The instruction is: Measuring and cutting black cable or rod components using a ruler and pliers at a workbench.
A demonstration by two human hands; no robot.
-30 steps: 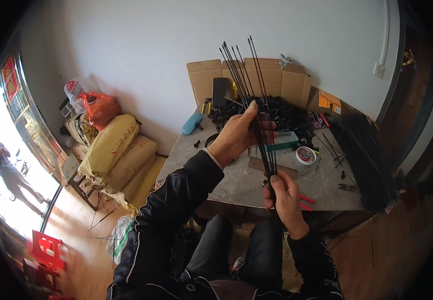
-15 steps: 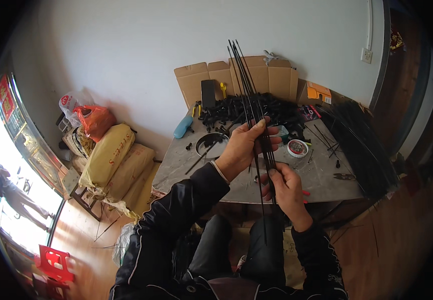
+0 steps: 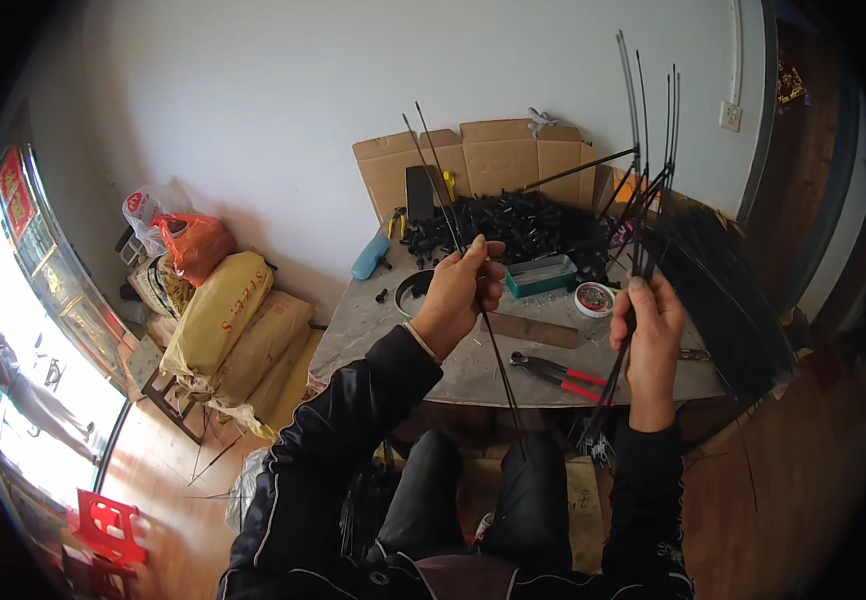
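Head view: your left hand (image 3: 461,290) is closed on two thin black rods (image 3: 465,262), pinched between thumb and fingers. The rods run from above the far cardboard box (image 3: 493,155) down past the near table edge toward your knees.

Your right hand (image 3: 648,325) is clenched around a bundle (image 3: 643,190) of black rods. The bundle fans out above the hand, its tips reaching high against the wall, and its lower ends hang below the table edge at the right.

The two hands are well apart, both above the near half of the table (image 3: 373,320).

On the table, red-handled pliers (image 3: 563,372) lie near the front edge, between the hands. A brown bar (image 3: 531,328) lies just beyond the pliers. A teal tray (image 3: 543,273) and a round tape roll (image 3: 594,298) sit farther back, in front of a heap of black parts (image 3: 513,220). A blue tool (image 3: 371,257) lies at the far left corner.

Left of the table, yellow sacks (image 3: 223,320) are stacked on the floor.
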